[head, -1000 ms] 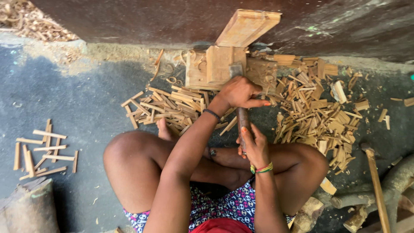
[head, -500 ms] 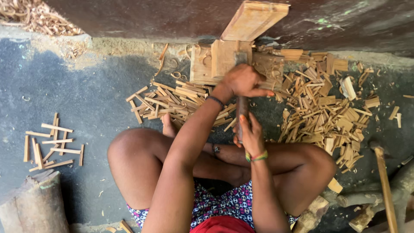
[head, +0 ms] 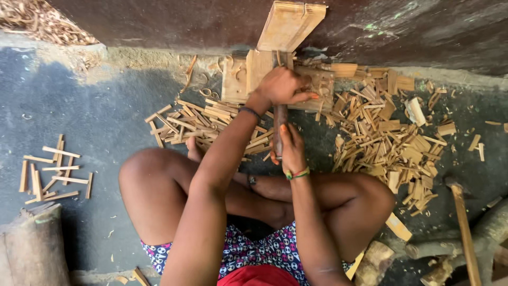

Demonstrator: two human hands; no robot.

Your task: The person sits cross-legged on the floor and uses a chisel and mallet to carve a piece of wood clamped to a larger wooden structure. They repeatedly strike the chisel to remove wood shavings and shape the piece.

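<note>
Head view, steeply downward, close

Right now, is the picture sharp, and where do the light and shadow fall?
Head view: mostly sharp, in soft daylight without glare; the left hand and right hand are crisp; the wood strips are brightly lit; shade darkens the wall above.

Item one, as I logged it: a dark tool handle (head: 279,127), slim and upright in the frame, stood just above centre, its upper end hidden under my hand. Item two: a pale wooden block (head: 254,77), squarish and rough-cut, sat upper centre against the wall, its face partly covered.
</note>
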